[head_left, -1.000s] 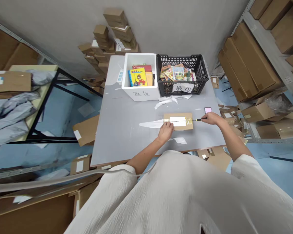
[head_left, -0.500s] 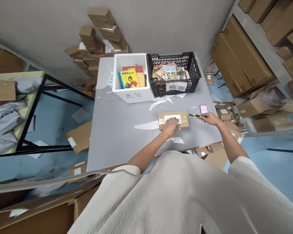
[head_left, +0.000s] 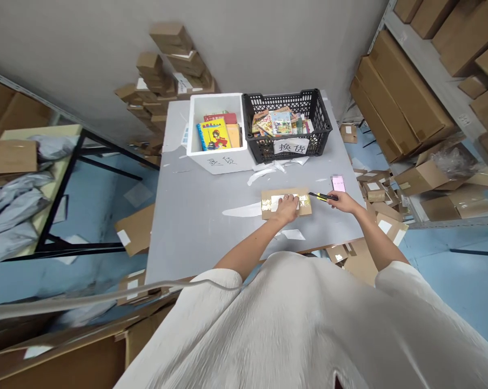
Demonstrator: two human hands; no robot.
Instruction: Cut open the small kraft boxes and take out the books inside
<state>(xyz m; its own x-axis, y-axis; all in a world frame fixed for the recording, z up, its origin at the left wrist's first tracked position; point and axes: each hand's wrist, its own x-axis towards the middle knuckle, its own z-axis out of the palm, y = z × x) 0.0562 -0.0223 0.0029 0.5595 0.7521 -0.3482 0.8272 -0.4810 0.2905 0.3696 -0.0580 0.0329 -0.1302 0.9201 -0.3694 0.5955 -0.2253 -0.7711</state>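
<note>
A small taped cardboard box (head_left: pixel 267 207) with a white label lies on the grey table (head_left: pixel 187 216). My left hand (head_left: pixel 287 208) rests on top of it, fingers laid flat across the label and tape. To the right of the box, my right hand (head_left: pixel 342 201) grips a black and yellow utility knife (head_left: pixel 323 196). The knife's dark tip points left and sits at the right end of the box; whether it touches the cardboard I cannot tell. Just behind my right hand lies a phone (head_left: pixel 338 183) with a lit pink screen.
At the back of the table stand a white foam box (head_left: pixel 223 165) with books and a black plastic crate (head_left: pixel 268 153) with more books. Torn white paper scraps (head_left: pixel 244 210) lie about the box. Cardboard boxes (head_left: pixel 409 97) fill the right side; a rack (head_left: pixel 61 183) holds grey parcels at left.
My right hand has moved slightly left, bringing the utility knife's tip up to the box's right end. My left hand stays on the box, its fingers a little further right.
</note>
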